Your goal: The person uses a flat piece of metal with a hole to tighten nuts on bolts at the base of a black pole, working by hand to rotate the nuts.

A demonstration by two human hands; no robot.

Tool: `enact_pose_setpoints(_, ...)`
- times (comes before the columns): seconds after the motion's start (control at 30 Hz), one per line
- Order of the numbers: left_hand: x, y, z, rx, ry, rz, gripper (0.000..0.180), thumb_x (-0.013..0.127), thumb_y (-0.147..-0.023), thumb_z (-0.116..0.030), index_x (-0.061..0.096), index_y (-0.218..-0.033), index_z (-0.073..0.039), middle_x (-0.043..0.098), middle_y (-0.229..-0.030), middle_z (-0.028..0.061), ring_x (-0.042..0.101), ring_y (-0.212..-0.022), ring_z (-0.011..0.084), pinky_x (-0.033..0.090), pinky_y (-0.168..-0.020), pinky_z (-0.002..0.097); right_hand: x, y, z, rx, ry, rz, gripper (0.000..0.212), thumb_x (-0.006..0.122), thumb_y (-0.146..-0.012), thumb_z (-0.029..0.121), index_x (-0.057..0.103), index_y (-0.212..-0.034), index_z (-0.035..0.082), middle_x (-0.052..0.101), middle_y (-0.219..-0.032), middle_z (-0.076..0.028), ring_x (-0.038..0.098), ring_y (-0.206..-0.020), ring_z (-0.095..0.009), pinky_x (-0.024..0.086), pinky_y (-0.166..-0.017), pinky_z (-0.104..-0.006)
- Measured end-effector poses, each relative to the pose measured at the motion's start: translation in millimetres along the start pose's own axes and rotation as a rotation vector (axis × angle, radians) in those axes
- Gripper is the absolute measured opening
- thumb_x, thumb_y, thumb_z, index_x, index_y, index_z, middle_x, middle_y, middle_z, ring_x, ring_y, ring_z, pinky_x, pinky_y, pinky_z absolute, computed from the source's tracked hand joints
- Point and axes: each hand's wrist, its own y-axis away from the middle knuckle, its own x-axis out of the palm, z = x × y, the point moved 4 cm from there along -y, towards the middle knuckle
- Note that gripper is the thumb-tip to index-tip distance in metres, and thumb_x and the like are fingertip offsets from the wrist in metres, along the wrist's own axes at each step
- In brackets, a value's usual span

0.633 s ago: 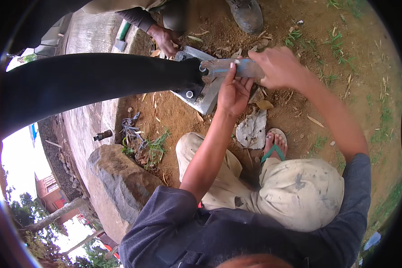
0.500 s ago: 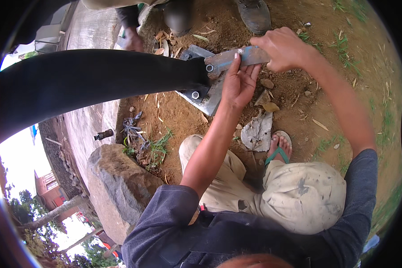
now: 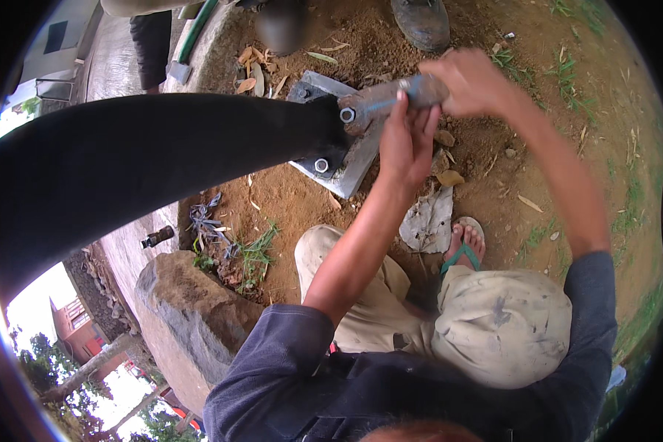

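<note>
A flat, rusty metal bar [image 3: 379,102] with blue marks reaches from the foot of a black post [image 3: 162,132] toward the right. My right hand [image 3: 470,82], slightly blurred, is closed round its far right end. From below, my left hand [image 3: 409,147] holds the bar, thumb beside a small nut [image 3: 403,85] on its upper face and fingers curled at its lower edge. The bar's left end lies close to a large nut [image 3: 348,115] at the post's base. Another nut [image 3: 321,166] sits on the base plate, over a grey concrete block [image 3: 346,180].
A big rock [image 3: 191,309] lies at the lower left beside a concrete ledge [image 3: 125,254], where a short dark pipe end [image 3: 158,236] sticks out. A shoe [image 3: 422,23] and another person's sleeve [image 3: 151,48] show at the top. A flat pale stone [image 3: 429,221] lies near my sandalled foot [image 3: 464,243].
Both hands and the right end of the bar have shifted slightly to the right. The other person's hand at the upper left has gone from sight behind the post.
</note>
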Motion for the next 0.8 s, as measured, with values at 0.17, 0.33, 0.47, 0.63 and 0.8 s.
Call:
enact_pose_setpoints(0.17, -36, 44, 11, 0.089, -0.327, -0.092, 0.029, 0.056, -0.107, -0.031, 0.064, -0.119, -0.006, 0.07, -0.116, 0.0101, 0.068, -0.107, 0.0179, 0.056, -0.09, 0.0355, 19, 92, 78, 0.4, -0.338, 0.149, 0.047, 0.081, -0.073, 0.021, 0.056, -0.11, 0.005, 0.071, -0.086, -0.023, 0.072, -0.086, -0.044, 0.058, -0.077, -0.0523)
enact_pose_setpoints(0.33, -14, 53, 10, -0.009, -0.399, 0.04, 0.03, 0.06, -0.106, -0.033, 0.067, -0.111, -0.005, 0.073, -0.104, 0.0063, 0.07, -0.091, 0.0152, 0.058, -0.079, 0.0315, -16, 97, 65, 0.395, -0.201, 0.112, 0.046, 0.078, -0.07, 0.017, 0.055, -0.109, 0.008, 0.071, -0.086, -0.022, 0.071, -0.084, -0.043, 0.056, -0.073, -0.0532)
enact_pose_setpoints(0.47, -7, 29, -4, -0.02, -0.278, 0.069, 0.033, 0.059, -0.106, -0.033, 0.064, -0.117, -0.002, 0.072, -0.11, 0.0097, 0.072, -0.097, 0.0186, 0.061, -0.085, 0.0316, -27, 64, 45, 0.245, -0.012, 0.056, 0.046, 0.076, -0.067, 0.014, 0.058, -0.109, 0.011, 0.072, -0.087, -0.018, 0.071, -0.085, -0.042, 0.054, -0.075, -0.0549)
enact_pose_setpoints(0.63, 3, 14, -12, -0.125, -0.188, 0.217, 0.043, 0.046, -0.111, -0.033, 0.053, -0.135, 0.002, 0.065, -0.131, 0.0168, 0.066, -0.119, 0.026, 0.058, -0.098, 0.0332, -39, 4, 10, -0.018, 0.025, 0.169, 0.045, 0.074, -0.064, 0.012, 0.063, -0.108, 0.011, 0.07, -0.086, -0.019, 0.069, -0.086, -0.042, 0.053, -0.074, -0.0542)
enact_pose_setpoints(0.8, 15, -2, -31, -0.058, -0.19, 0.417, 0.054, 0.032, -0.113, -0.042, 0.035, -0.152, -0.005, 0.045, -0.154, 0.0175, 0.05, -0.139, 0.0304, 0.047, -0.114, 0.0415, -61, -51, 11, -0.127, 0.082, 0.248, 0.046, 0.077, -0.065, 0.029, 0.068, -0.105, 0.008, 0.072, -0.099, -0.019, 0.068, -0.103, -0.039, 0.052, -0.087, -0.0506)
